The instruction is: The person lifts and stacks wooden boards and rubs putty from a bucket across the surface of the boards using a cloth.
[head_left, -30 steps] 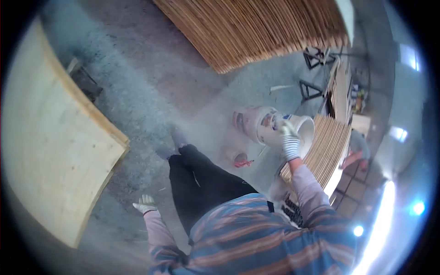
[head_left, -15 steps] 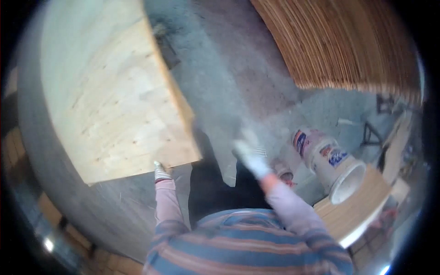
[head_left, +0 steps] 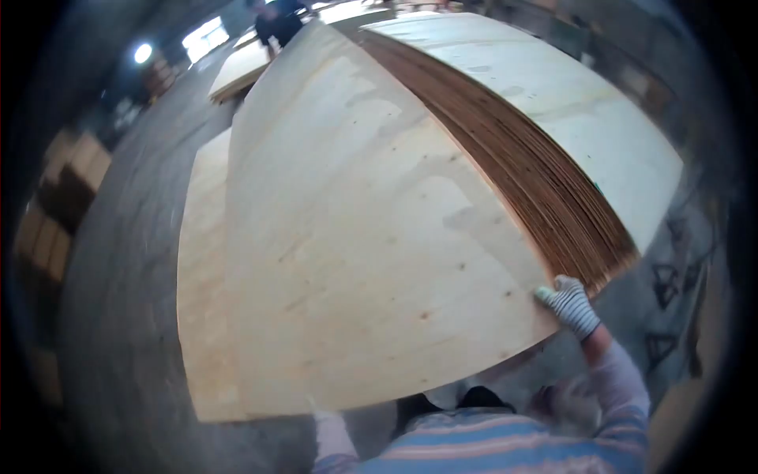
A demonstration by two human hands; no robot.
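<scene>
A large pale plywood sheet (head_left: pixel 371 237) with small dark knots spreads across the middle of the view, its near edge just before my body. My gloved right hand (head_left: pixel 574 306) is closed on its near right corner, thumb on top and the other fingers at or under the edge. At the near edge, further left, is my left hand (head_left: pixel 322 412); it is blurred and its fingers are mostly hidden by the sheet, which it appears to grip. Another plywood sheet or stack (head_left: pixel 207 316) shows beneath, along the left side.
To the right stands a tall stack of plywood (head_left: pixel 537 174) with brown layered edges and a pale top. At the far end a person in dark clothes (head_left: pixel 278 24) stands by the sheet. Dark metal frames (head_left: pixel 663 284) lie on the right; stacked boxes or blocks (head_left: pixel 79 162) stand left.
The view has tilted upward. The plywood sheet now reaches further right, towards the tall stack. My right hand, earlier blurred and off the sheet, has taken hold of its corner.
</scene>
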